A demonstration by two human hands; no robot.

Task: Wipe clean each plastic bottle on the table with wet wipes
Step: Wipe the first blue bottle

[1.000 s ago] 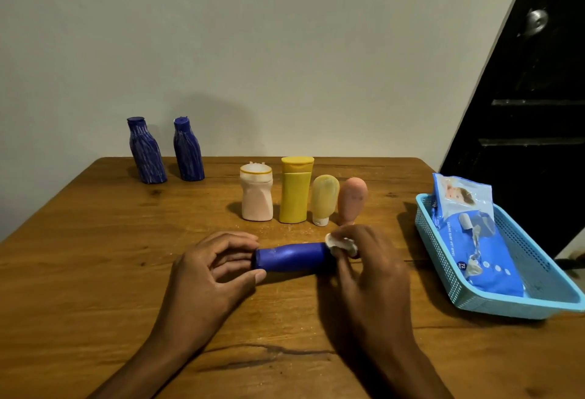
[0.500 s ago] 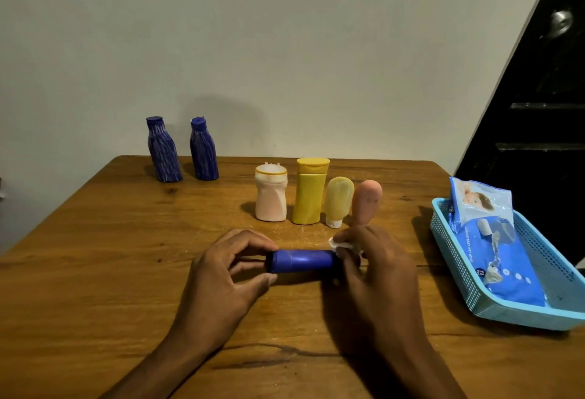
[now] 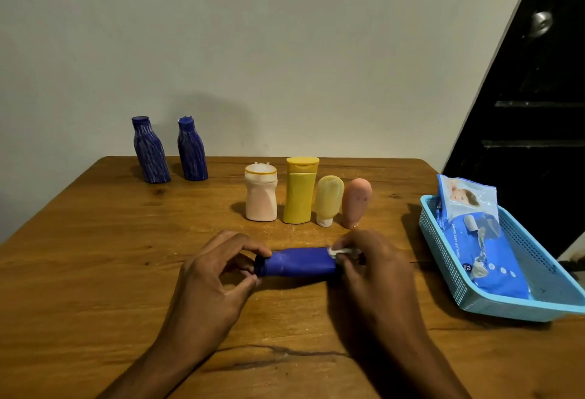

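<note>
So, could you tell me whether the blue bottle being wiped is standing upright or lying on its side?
On its side: the blue bottle lies horizontally, its cap gripped by the left hand, the right hand pressing a wipe to its base.

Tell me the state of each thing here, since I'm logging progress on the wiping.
blue bottle: lying on its side, held at both ends.
left hand: grips the cap end.
right hand: presses the wet wipe on the base end.
two dark blue bottles: upright.
four pale bottles: upright in a row.
wipes pack: in the basket.
</note>
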